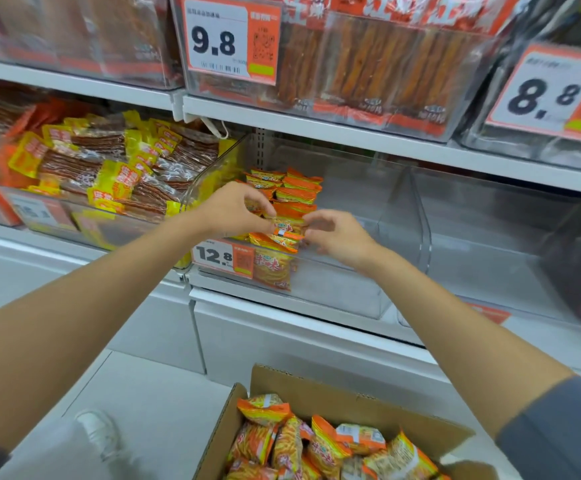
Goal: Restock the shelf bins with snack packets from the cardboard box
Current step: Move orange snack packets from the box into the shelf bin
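A clear shelf bin [351,285] with a 12.8 price tag [223,258] holds a stack of orange-and-yellow snack packets [296,188] at its left side. My left hand [233,211] and my right hand [337,233] both reach over the bin's front edge. Between them lies one snack packet [287,228] on top of the stack; the fingertips of both hands pinch its ends. Below, an open cardboard box [316,396] holds several more of the same packets [316,441].
The bin's right part and the neighbouring clear bin [489,237] look bare. To the left is a bin of yellow-and-red packets [109,168]. The upper shelf carries bins with 9.8 [219,39] and 8.8 [545,95] tags. A white shoe [100,433] stands on the pale floor.
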{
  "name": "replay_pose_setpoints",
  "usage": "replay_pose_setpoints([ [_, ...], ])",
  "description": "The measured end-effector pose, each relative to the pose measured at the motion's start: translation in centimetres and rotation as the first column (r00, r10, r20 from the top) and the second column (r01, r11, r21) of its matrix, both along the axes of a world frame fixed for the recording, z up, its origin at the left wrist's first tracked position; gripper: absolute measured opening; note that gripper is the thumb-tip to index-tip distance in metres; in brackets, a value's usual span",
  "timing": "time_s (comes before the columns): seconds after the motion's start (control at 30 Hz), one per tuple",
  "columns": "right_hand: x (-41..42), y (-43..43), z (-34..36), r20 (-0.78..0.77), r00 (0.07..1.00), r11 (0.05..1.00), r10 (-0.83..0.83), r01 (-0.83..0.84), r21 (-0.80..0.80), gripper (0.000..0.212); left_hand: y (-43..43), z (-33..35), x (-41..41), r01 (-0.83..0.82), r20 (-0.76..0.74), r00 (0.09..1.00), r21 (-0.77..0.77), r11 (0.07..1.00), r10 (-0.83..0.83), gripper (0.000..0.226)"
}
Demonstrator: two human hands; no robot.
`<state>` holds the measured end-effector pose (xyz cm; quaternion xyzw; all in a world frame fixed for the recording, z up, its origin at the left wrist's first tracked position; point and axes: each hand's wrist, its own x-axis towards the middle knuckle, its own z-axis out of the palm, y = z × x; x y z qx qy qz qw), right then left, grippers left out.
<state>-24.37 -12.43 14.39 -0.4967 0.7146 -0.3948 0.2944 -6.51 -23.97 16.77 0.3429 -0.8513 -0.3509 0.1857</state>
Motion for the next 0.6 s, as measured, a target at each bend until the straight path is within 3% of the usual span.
replay_pose_setpoints([
  [0.1, 0.7, 3.8, 0.9, -0.381, 0.923, 0.989, -0.046, -0.013, -0.15, 0.021, 3.7, 0.6, -0.7, -0.018, -0.094, 0.996, -0.069, 0.997, 0.011, 0.008],
  [0.17, 1.5, 7.2, 1.1, -0.484, 0.872, 0.987, -0.066, -0.015, -0.163, 0.017, 6.9, 0.5, -0.9, 0.04, -0.084, 0.995, -0.077, 0.996, -0.046, 0.006],
  [0.3, 2.6, 14.5, -2.2, -0.405, 0.911, 0.997, 0.071, -0.058, 0.045, 0.014, 13.4, -2.7, 0.2, 0.111, 0.042, 0.993, 0.031, 0.993, -0.112, 0.005],
  [0.47, 1.1, 22.8, -10.8, -0.293, 0.935, 0.926, 0.198, -0.08, 0.37, 0.024, 18.2, -10.8, 4.1, 0.124, 0.16, 0.972, 0.285, 0.951, -0.174, 0.006],
  [0.6, -0.4, 25.1, -16.1, -0.332, 0.924, 0.898, 0.189, -0.026, 0.439, 0.032, 19.2, -15.4, 4.7, 0.043, 0.188, 0.974, 0.403, 0.914, -0.128, 0.008],
])
